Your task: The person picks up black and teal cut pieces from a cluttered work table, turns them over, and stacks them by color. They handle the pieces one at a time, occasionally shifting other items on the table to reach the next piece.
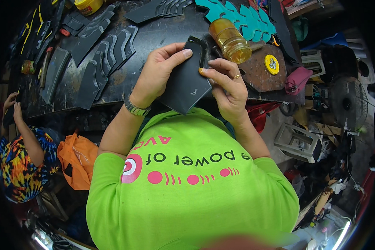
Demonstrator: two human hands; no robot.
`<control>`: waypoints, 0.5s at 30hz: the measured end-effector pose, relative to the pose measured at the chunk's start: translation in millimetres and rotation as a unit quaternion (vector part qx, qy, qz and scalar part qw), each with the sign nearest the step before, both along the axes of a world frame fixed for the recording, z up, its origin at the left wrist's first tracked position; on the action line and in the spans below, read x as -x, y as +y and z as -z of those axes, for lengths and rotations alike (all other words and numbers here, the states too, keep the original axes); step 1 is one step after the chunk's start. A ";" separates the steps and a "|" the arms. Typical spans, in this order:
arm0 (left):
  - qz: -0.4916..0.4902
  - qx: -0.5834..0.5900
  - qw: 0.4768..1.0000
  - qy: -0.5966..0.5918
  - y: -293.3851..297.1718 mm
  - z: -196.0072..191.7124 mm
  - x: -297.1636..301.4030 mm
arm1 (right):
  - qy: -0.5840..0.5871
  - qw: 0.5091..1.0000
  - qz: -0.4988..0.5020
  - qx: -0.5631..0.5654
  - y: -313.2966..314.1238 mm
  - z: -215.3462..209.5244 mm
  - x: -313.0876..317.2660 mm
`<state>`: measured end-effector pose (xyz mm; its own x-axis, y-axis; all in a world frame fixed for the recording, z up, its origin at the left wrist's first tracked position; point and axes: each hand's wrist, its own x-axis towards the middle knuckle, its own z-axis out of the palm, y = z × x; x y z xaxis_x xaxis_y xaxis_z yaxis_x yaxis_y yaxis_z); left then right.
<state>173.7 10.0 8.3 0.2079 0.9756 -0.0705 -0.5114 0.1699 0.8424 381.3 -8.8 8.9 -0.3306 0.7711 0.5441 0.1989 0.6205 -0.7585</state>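
Observation:
My left hand (pixel 161 68) is closed on a flat black cut panel (pixel 184 85), its thumb pressed on top near the far end. The panel has a notched, curved far edge, a pointed near corner and a small pale chalk mark. Bent and spread, the fingers of my right hand (pixel 229 85) meet the panel's right edge. One of its fingertips is amber-coloured and touches the notch. Just beyond that hand is a clear jar (pixel 230 40) with amber contents. A round yellow lid (pixel 272 64) lies to its right.
Overlapping black panels (pixel 108 54) are spread on the dark table (pixel 148 35) at left, near a hammer (pixel 46 66). Teal cut pieces (pixel 241 18) lie at far right. A pink pouch (pixel 298 80) sits at the table's right edge. Another person's hands (pixel 14 108) show at far left.

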 end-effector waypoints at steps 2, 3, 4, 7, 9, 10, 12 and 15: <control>-0.001 0.011 1.000 -0.018 2.7 2.0 0.2 | 0.017 1.000 -0.011 0.015 -2.3 -0.6 -0.3; -0.003 0.015 1.000 -0.025 4.2 3.0 0.7 | 0.023 1.000 -0.014 0.015 -3.1 -0.9 -0.6; -0.005 0.020 0.999 -0.032 5.5 4.2 1.2 | 0.028 0.999 -0.017 0.015 -3.9 -0.8 -0.9; -0.008 0.036 0.998 -0.052 8.7 8.5 4.3 | 0.039 0.999 -0.021 0.004 -4.9 0.5 -1.8; -0.012 0.031 0.998 -0.057 13.4 10.7 11.0 | 0.052 0.998 -0.024 -0.006 -5.4 2.4 -2.8; -0.018 0.020 0.998 -0.055 19.0 9.9 19.3 | 0.065 0.997 -0.028 -0.012 -5.2 3.7 -3.3; -0.106 -0.001 0.994 -0.006 32.9 9.0 30.7 | 0.086 0.996 -0.025 -0.001 -5.5 7.9 -2.2; -0.097 -0.066 0.974 0.196 76.4 -5.3 81.3 | 0.104 0.994 -0.035 0.021 -3.3 19.3 0.1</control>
<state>92.5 86.4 13.6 0.0010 0.9998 0.0210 -0.1579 -0.0206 0.9872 381.3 -12.1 -10.4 -0.2689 0.7734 0.5741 -0.0077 0.5943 -0.8042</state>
